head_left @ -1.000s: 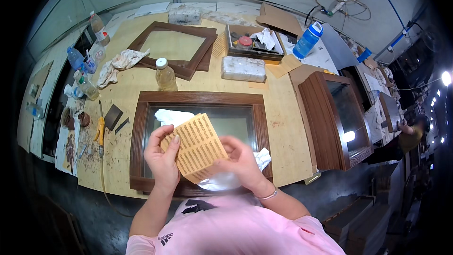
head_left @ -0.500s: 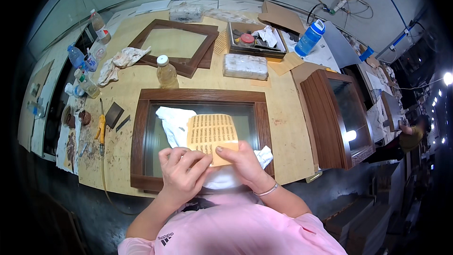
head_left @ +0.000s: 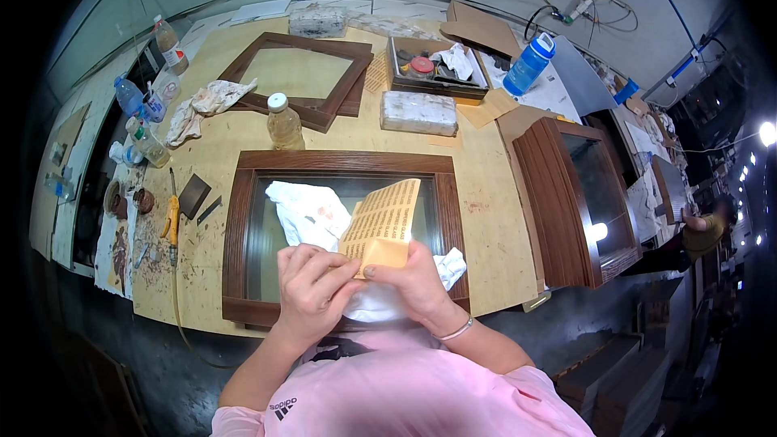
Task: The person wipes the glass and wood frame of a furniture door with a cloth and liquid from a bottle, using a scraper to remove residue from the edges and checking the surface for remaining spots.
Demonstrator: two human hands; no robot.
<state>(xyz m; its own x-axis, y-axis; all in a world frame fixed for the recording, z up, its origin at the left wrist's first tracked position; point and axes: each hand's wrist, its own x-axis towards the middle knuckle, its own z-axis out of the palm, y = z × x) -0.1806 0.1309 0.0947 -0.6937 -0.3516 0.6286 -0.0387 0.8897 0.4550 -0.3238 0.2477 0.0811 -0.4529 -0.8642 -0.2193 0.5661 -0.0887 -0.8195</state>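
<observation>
Between my two hands is a tan printed label sheet [head_left: 385,214], folded or curled, its top tilted away to the right. My left hand [head_left: 312,287] pinches the sheet's lower left edge with its fingers bent together. My right hand [head_left: 414,279] grips the lower right side, thumb on top. Beneath them lies a brown wood-framed glass panel [head_left: 237,236] flat on the table. On its glass, a crumpled white cloth [head_left: 303,212] is partly hidden by the sheet and my hands.
Beyond the panel stands a bottle of yellowish liquid [head_left: 285,124]. Farther back are stacked wood frames [head_left: 346,81], a wrapped white block [head_left: 419,113], an open box [head_left: 396,81] and a blue bottle [head_left: 530,66]. An orange air gun [head_left: 171,218] lies left, more framed panels [head_left: 558,202] right.
The sheet has tilted to the right and bent into a fold, uncovering more of the white cloth. Both hands keep their hold in nearly the same place.
</observation>
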